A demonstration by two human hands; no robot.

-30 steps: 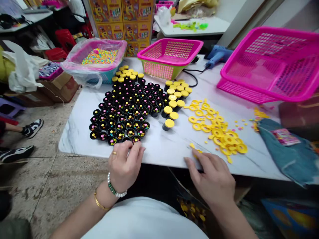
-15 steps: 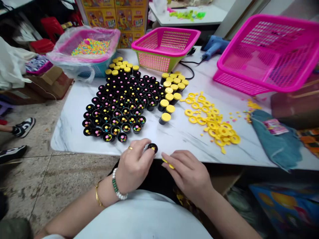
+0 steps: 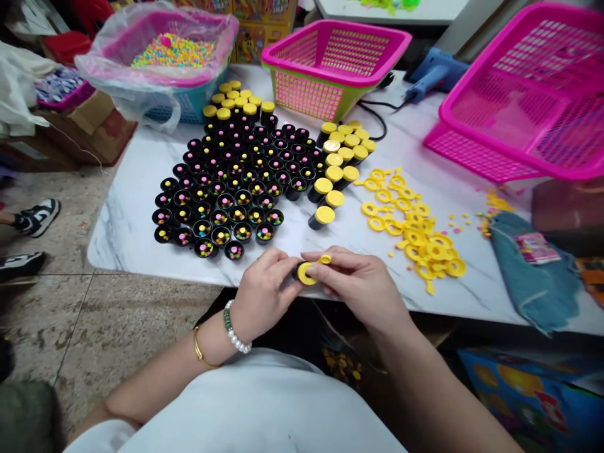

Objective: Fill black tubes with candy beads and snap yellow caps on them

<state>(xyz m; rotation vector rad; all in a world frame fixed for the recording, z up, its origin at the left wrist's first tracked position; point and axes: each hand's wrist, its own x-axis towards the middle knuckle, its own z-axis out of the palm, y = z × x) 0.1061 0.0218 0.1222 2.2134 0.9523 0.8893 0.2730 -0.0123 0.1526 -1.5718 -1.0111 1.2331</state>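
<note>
My left hand is closed round a small black cup at the table's front edge. Against the cup's mouth lies a yellow ring-shaped lid with a small tab, pinched by my right hand. Whether the lid is pressed on, I cannot tell. Left of my hands stand many open black cups holding coloured beads, each with a pink or yellow peg in the middle. Capped cups with yellow tops stand behind my hands. Loose yellow ring lids lie in a heap to the right.
A plastic-lined basket of coloured beads stands at the back left. Pink and green baskets are at the back middle, and a large pink basket tilts at the right. A blue glue gun and a teal cloth lie on the table.
My right hand has moved up and left, bringing the yellow lid against the black cup's mouth. My left hand still holds the cup. The camera view has shifted slightly.
</note>
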